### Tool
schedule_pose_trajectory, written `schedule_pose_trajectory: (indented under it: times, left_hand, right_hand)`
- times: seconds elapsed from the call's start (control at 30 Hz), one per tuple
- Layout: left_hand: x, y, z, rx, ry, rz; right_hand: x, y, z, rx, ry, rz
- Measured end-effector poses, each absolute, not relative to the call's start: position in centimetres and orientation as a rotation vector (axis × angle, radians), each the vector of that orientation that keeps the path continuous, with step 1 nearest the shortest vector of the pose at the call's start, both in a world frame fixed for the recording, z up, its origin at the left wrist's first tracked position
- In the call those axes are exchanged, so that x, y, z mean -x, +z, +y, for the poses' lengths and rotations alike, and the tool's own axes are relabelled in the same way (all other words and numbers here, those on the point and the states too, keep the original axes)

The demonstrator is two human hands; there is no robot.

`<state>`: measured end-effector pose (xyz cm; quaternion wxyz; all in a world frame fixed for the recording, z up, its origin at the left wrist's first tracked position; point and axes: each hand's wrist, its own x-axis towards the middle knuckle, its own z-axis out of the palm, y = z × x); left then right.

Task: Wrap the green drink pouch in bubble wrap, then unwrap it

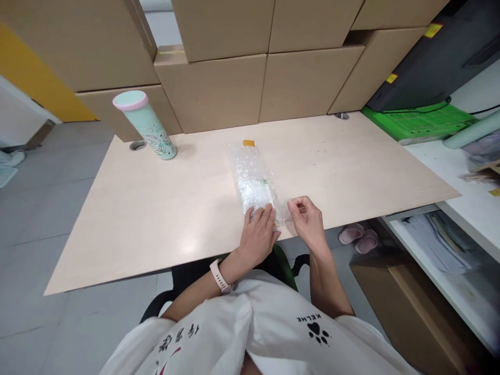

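Observation:
A long clear bubble-wrap packet (252, 177) lies on the light wooden desk (164, 208), running away from me, with a small yellow tape tab (248, 142) at its far end. My left hand (258, 234) lies flat on the packet's near end, fingers stretched out and pressing down. My right hand (308, 219) is just to the right, its fingers pinched together on the packet's near right corner of clear film.
A mint-green tumbler with a pink lid (146, 125) stands at the desk's back left. Stacked cardboard boxes (265, 67) line the far edge. A green mat (417, 122) and a dark device sit on a white table at right. Pink slippers (357, 237) are on the floor.

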<state>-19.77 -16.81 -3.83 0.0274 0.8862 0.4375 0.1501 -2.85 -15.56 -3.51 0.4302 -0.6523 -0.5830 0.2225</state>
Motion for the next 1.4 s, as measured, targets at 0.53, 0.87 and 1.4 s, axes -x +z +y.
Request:
schedule_pose_trajectory:
  times: [0.53, 0.87, 1.4]
  left_hand:
    - [20.8, -5.6, -16.4, -2.574, 0.850, 1.229]
    - [21.0, -5.7, -16.2, -2.635, 1.062, 1.212]
    - [23.0, -5.6, -16.0, -1.985, 1.346, 1.035]
  right_hand:
    - [3.6, -3.2, -17.0, 1.331, 0.967, -1.661]
    - [2.9, -5.5, -15.7, 1.497, 0.941, -1.146]
    - [7.0, -3.2, -14.3, 1.367, 1.344, -0.978]
